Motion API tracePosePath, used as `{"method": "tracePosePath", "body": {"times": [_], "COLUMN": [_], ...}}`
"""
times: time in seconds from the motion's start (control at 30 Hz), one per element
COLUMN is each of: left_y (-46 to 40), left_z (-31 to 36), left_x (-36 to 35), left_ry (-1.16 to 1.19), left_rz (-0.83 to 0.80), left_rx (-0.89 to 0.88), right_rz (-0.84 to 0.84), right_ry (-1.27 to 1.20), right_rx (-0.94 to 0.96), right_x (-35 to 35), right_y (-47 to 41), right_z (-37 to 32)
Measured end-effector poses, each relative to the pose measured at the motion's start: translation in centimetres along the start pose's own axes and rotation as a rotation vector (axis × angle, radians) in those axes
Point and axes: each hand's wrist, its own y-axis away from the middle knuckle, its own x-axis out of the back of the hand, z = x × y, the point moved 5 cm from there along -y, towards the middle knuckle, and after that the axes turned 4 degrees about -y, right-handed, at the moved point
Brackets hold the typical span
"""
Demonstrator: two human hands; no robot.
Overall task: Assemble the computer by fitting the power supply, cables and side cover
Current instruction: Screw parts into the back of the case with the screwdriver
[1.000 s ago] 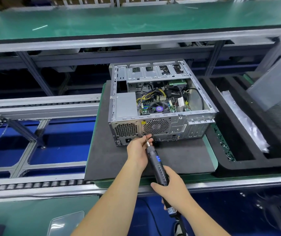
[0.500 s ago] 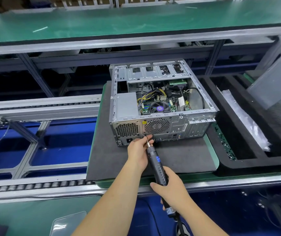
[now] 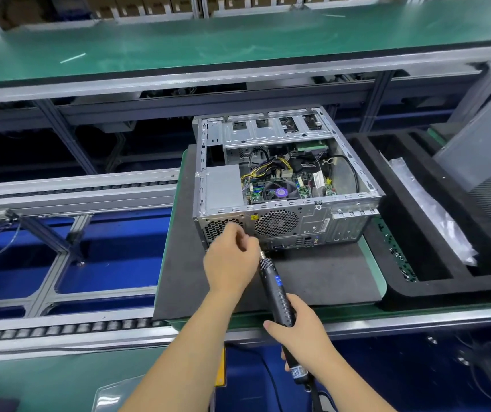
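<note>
Two hands work at the near face of the computer case (image 3: 285, 185), which lies on its side on a dark mat (image 3: 321, 278) on the table (image 3: 378, 310), its open side up. From my seat I see my left hand (image 3: 232, 263) raised against that rear panel, fingers curled in front of the left vent grille; whether they pinch a screw I cannot tell. My right hand (image 3: 300, 328) grips the lower barrel of the black electric screwdriver (image 3: 277, 292), which slants up toward the panel, its bit tip just beside the left hand's knuckles and close under the round fan grille (image 3: 277, 223).

Inside the case, the grey power supply (image 3: 223, 188) sits in the near-left corner, touching the rear panel. Right of it lie yellow and black cables (image 3: 271, 169) above the green motherboard, with the cooler fan (image 3: 280, 191) near the rear wall.

Right of the case stands a black foam tray (image 3: 434, 281) holding a clear plastic bag (image 3: 434, 209), and beyond the tray leans a grey side cover (image 3: 488, 171), well apart from the case
</note>
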Motion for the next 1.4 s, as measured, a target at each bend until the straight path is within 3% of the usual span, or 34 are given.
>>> {"method": "tracePosePath", "body": {"times": [0.07,0.1,0.17,0.23,0.3,0.33,0.5,0.83,1.4], "left_y": [-2.1,-4.0,-8.8,-11.4,-11.7,-11.6,-11.5,-11.2,-11.4], "left_z": [3.2,4.6,6.9,7.5,7.1,6.8,5.4,5.2,5.1], "left_x": [3.5,4.4,4.1,2.0,-0.2,-1.2,-2.7,-2.1,-2.3], "left_ry": [-0.008,-0.004,-0.183,-0.577,-0.801,-0.797,-0.608,-0.49,-0.455], "left_rz": [0.189,0.158,-0.22,-0.629,-0.837,-0.856,-0.717,-0.564,-0.559], "left_rx": [-0.385,-0.504,-0.588,-0.593,-0.583,-0.573,-0.575,-0.559,-0.546], "right_rz": [-0.009,-0.011,-0.013,-0.009,-0.001,-0.002,-0.007,0.021,0.09], "right_ry": [-0.025,-0.038,-0.053,-0.053,-0.057,-0.062,-0.058,-0.096,0.051], "right_rx": [-0.012,-0.014,-0.01,-0.007,-0.011,-0.016,-0.009,-0.003,0.036], "right_x": [-0.1,-0.2,-0.6,-0.8,-0.9,-0.8,-0.4,-0.8,-1.4], "right_y": [0.2,0.3,0.4,0.5,0.6,0.6,0.8,1.2,0.3], "right_z": [0.0,0.0,-0.2,-0.4,-0.5,-0.5,-1.0,-1.3,-1.6]}}
